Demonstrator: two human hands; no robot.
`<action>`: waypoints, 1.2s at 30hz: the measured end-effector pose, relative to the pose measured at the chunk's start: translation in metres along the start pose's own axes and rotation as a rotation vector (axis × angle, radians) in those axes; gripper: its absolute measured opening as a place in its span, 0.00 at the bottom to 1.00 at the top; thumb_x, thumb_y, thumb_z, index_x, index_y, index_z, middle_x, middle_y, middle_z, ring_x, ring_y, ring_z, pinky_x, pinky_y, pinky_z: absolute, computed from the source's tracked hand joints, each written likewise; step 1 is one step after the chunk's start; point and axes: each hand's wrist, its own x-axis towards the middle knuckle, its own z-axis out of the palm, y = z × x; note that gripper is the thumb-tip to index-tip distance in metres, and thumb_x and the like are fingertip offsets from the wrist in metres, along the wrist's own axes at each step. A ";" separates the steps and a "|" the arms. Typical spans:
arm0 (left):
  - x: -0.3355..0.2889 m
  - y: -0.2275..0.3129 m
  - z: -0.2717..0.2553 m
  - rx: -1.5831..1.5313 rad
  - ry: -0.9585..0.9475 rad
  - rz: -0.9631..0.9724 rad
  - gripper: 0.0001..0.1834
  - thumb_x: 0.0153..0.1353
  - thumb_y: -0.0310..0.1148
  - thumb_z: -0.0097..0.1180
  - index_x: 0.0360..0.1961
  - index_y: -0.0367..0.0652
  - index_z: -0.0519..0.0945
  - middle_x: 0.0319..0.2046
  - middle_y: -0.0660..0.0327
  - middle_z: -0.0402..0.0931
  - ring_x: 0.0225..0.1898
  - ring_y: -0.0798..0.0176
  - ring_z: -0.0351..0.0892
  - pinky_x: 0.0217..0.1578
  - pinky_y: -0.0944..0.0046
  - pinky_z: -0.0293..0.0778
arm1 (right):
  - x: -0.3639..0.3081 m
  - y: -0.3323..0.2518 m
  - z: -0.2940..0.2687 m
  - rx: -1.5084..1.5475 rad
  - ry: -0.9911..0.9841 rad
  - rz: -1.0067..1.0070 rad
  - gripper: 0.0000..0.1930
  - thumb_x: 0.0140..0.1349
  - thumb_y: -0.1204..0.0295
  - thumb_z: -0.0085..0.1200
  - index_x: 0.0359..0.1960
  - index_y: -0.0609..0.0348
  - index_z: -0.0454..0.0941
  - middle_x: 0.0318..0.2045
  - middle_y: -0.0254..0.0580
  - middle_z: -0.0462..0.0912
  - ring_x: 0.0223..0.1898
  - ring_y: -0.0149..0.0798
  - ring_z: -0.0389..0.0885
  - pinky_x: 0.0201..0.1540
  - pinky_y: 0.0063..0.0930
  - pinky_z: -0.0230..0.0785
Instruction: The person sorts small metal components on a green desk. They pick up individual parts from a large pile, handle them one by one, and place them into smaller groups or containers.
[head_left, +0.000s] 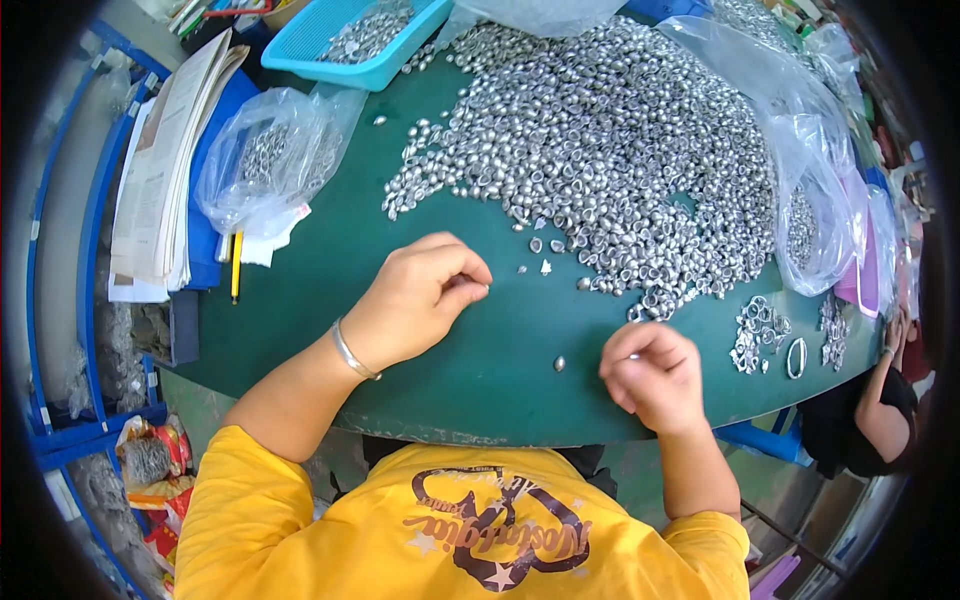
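Observation:
My left hand, with a silver bangle at its wrist, is pinched above the green tabletop. Whatever lies between its fingertips is too small to name. To the right, my right hand curls its fingers in, slightly blurred; a tiny shiny bit shows at them, its kind unclear. A single silver egg-shaped piece lies on the table between the hands. Beyond them spreads a large pile of small silver hollow metal pieces. A few loose bits, one a small pale tree-like shape, sit at the pile's near edge.
A blue plastic basket of metal parts stands at the far left, near a clear bag, papers and a yellow pencil. At right are small heaps of silver rings and plastic bags. Another person's arm shows beyond.

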 end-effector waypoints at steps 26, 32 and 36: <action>0.053 0.008 0.029 0.031 0.025 0.011 0.02 0.56 0.24 0.54 0.31 0.38 0.77 0.27 0.59 0.75 0.28 0.61 0.76 0.27 0.66 0.70 | 0.056 -0.010 -0.014 0.234 0.032 0.116 0.06 0.65 0.74 0.46 0.40 0.63 0.71 0.28 0.40 0.75 0.19 0.21 0.59 0.19 0.13 0.51; 0.048 0.020 0.024 -1.150 -0.155 -0.480 0.06 0.62 0.29 0.46 0.32 0.37 0.73 0.32 0.54 0.77 0.29 0.66 0.77 0.25 0.72 0.72 | 0.057 -0.008 -0.021 0.383 -0.052 0.072 0.06 0.64 0.74 0.48 0.39 0.63 0.71 0.31 0.43 0.77 0.18 0.22 0.59 0.18 0.13 0.52; 0.044 0.014 0.027 -1.061 -0.156 -0.406 0.05 0.60 0.28 0.49 0.32 0.38 0.73 0.30 0.56 0.76 0.27 0.68 0.75 0.23 0.73 0.70 | 0.055 -0.008 -0.018 0.250 0.050 -0.011 0.04 0.60 0.77 0.52 0.35 0.63 0.73 0.31 0.42 0.79 0.20 0.22 0.65 0.19 0.14 0.56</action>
